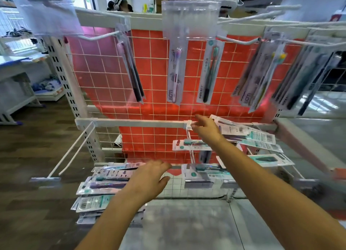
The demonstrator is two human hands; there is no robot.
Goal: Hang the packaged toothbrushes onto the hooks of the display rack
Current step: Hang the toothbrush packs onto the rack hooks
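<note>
Nearest the camera, the left hand [149,176] hovers over a loose stack of packaged toothbrushes [104,182] lying flat on the low shelf [187,186] at the foot of the display rack. Its fingers are spread and relaxed, gripping nothing; whether the fingertips touch the top pack I cannot tell. This stack looks like the main share of work left: many packs, some face up, some showing barcodes, none on a hook.

A little farther in, two or three more packs [202,173] lie or hang near the shelf's middle, blurred, and another pack [189,145] sits just above them on a lower hook [191,152].

Beyond that, the right hand [206,127] reaches to the middle crossbar [131,122], fingers pinching a small white tab [189,125] at the bar, either a hook's base or the top of a pack; the blur hides which. Just right of this hand a fan of packs [252,135] lies tilted near the bar, seemingly not yet hung properly.

To the left, a long bare hook [74,150] juts from the middle bar with nothing on it.

Farthest up, the top row is well filled: packs hang from hooks on the upper bar [146,21], a dark set at left [133,70], a purple one [175,73], a green one [210,71], and thick bunches at right [262,75].

By my judgement the upper tier is done, while the middle tier is barely begun, so the task stands perhaps halfway.
</note>
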